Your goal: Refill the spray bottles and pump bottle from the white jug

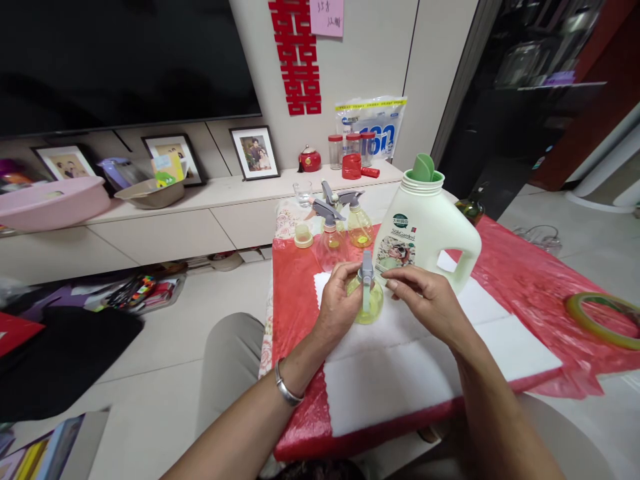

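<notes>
A small spray bottle [369, 308] with a clear yellow body and a grey trigger head [367, 267] stands upright on the white cloth. My left hand [341, 300] is wrapped around its neck from the left. Just right of the bottle is my right hand [425, 293], fingers stretched toward the neck with thumb and forefinger slightly apart; I see nothing in it. Whether its fingertips touch the bottle I cannot tell. Behind them stands a large pale green jug [425, 227] with a green cup [423, 168] in its mouth.
Beyond my left hand are a pink spray bottle [331, 248], a yellow spray bottle [360, 230] and a cream screw cap [303, 236]. White cloth [395, 380] covers part of the red plastic sheet [295, 293]. A tape roll [605, 320] lies at the right edge.
</notes>
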Available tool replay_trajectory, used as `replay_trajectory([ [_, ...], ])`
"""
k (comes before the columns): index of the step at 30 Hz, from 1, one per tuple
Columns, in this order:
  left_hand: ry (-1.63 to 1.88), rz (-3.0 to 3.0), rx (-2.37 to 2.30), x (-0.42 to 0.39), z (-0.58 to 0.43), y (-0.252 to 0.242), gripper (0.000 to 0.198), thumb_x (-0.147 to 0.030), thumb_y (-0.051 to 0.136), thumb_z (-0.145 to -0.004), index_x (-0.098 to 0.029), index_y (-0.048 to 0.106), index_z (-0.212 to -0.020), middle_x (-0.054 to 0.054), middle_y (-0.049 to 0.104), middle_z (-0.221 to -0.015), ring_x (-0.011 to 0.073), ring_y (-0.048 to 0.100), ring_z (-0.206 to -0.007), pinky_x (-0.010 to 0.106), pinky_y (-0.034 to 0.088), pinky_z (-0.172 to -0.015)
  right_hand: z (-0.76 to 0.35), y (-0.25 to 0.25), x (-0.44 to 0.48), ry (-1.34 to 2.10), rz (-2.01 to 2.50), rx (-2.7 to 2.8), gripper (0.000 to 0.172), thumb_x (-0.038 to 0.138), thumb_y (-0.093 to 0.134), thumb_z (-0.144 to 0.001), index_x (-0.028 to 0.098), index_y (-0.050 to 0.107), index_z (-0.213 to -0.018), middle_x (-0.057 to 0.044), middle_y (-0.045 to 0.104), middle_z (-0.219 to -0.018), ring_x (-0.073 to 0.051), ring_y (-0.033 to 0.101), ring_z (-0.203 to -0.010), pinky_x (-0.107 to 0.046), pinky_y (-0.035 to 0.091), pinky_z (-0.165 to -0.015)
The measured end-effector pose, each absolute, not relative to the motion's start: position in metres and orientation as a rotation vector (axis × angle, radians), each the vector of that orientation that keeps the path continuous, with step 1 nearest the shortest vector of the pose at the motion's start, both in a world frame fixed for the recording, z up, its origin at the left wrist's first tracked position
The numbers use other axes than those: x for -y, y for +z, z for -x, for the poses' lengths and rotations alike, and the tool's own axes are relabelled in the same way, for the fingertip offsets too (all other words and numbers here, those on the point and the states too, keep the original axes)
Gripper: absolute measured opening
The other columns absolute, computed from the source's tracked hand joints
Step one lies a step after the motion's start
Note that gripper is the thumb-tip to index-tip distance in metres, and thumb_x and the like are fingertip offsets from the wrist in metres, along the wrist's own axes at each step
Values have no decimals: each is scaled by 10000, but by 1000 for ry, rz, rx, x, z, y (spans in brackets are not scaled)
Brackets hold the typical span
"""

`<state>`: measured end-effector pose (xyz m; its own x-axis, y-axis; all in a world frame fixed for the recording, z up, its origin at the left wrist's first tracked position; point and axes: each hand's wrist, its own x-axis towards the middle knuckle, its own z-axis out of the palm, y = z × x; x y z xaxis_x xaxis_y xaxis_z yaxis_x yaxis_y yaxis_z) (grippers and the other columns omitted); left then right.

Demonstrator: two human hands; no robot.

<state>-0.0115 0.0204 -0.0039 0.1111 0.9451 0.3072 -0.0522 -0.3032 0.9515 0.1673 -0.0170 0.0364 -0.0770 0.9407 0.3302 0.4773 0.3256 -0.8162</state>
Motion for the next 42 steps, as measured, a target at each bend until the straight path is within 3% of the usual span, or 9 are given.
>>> replay_trajectory([
  [8,1369,-1292,-791,-15,9,1,305,-278,742,-798,-224,606,-1065,38,702,-1075,195,666,-1035,340,524,-918,-158,30,12,632,1267,1749,320,342,566,-925,190,719,-1161,-50,652,-1007,-143,626,-805,-305,490,-755],
  [12,1351,-1229,-744,-20,11,-6,253,-310,761,-788,-217,651,-996,32,720,-1050,197,665,-1027,320,527,-888,-158,27,12,644,1248,1738,312,353,578,-920,189,726,-1140,-47,654,-986,-143,633,-789,-302,499,-730],
  [19,1324,-1113,-704,-30,11,-9,393,-388,871,-660,-198,700,-958,40,757,-947,187,689,-877,313,520,-842,-154,17,8,619,1232,1643,292,376,576,-927,177,730,-1074,-55,655,-979,-149,637,-790,-304,526,-710],
  [27,1317,-1252,-745,-25,15,-9,396,-431,788,-783,-193,723,-1092,51,767,-1077,230,675,-1044,357,475,-1000,-139,11,6,587,1205,1570,326,412,628,-889,146,709,-1061,-33,622,-820,-130,599,-684,-284,517,-646],
  [37,1361,-1164,-713,-20,12,-14,378,-379,723,-861,-235,673,-1207,35,725,-1167,203,642,-1107,323,456,-1019,-136,16,7,543,1210,1608,271,380,660,-866,156,686,-1017,-1,582,-744,-102,538,-638,-241,446,-597],
  [42,1346,-1118,-680,-19,11,-16,354,-377,727,-857,-210,683,-1167,46,731,-1134,207,656,-1067,338,470,-996,-134,13,6,501,1194,1598,266,387,641,-882,159,715,-998,-10,564,-760,-104,530,-660,-248,438,-614],
])
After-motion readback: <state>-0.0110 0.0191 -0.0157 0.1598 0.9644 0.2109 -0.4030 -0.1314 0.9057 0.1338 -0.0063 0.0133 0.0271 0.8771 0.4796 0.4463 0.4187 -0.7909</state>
